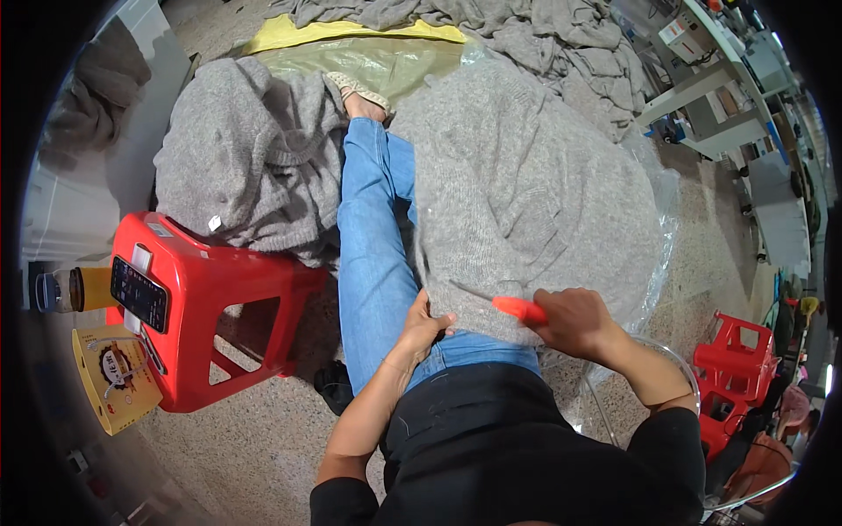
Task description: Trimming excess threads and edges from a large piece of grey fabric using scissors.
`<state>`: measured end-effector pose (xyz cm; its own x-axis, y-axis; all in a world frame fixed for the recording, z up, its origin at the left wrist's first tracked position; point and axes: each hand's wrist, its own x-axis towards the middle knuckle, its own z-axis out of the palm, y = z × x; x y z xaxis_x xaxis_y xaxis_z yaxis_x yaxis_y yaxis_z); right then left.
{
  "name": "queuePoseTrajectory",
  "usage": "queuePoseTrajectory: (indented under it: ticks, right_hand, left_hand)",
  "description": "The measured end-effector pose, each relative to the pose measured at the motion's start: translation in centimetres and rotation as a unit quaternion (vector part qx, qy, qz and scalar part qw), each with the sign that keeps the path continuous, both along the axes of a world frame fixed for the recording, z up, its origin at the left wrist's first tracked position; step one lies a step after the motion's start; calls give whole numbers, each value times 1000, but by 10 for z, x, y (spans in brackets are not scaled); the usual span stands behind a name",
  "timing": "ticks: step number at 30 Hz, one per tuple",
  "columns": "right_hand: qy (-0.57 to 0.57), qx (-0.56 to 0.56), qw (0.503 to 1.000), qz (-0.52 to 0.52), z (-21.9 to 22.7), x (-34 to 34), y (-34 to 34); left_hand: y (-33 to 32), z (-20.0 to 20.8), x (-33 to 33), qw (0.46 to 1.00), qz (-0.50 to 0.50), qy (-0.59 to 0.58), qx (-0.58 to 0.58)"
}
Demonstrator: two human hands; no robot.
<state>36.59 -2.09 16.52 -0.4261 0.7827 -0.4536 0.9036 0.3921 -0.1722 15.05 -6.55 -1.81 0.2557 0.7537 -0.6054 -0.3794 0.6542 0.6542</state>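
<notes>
A grey knitted garment (517, 202) lies spread over my right leg and lap. At its near left edge my left hand (423, 328) is closed, with the knit edge between thumb and fingers. My right hand (574, 323) is wrapped round the orange-red handle of a pair of scissors (517, 309). Their thin metal blades point left across the knit, toward my left hand. Whether the blades are apart I cannot make out. To the left, a heap of grey knitwear (219, 158) with a small white tag hangs partly over a red plastic stool.
On the red stool (189, 289) lies a black phone (140, 294), with a yellow box (116, 373) and a cup (66, 289) beside it. More grey knitwear (561, 35) covers yellow and clear sheeting ahead. Tables (702, 96) and stacked red stools (732, 359) stand at right.
</notes>
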Motion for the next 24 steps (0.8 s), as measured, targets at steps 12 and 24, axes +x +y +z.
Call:
queuePoseTrajectory:
  ticks: [12, 24]
  right_hand:
    - [60, 23, 998, -22, -22, 6, 12]
    - [48, -24, 998, -43, -26, 0, 26]
  left_hand:
    - [43, -33, 0, 982, 154, -112, -8]
    - [50, -30, -2, 987, 126, -98, -11]
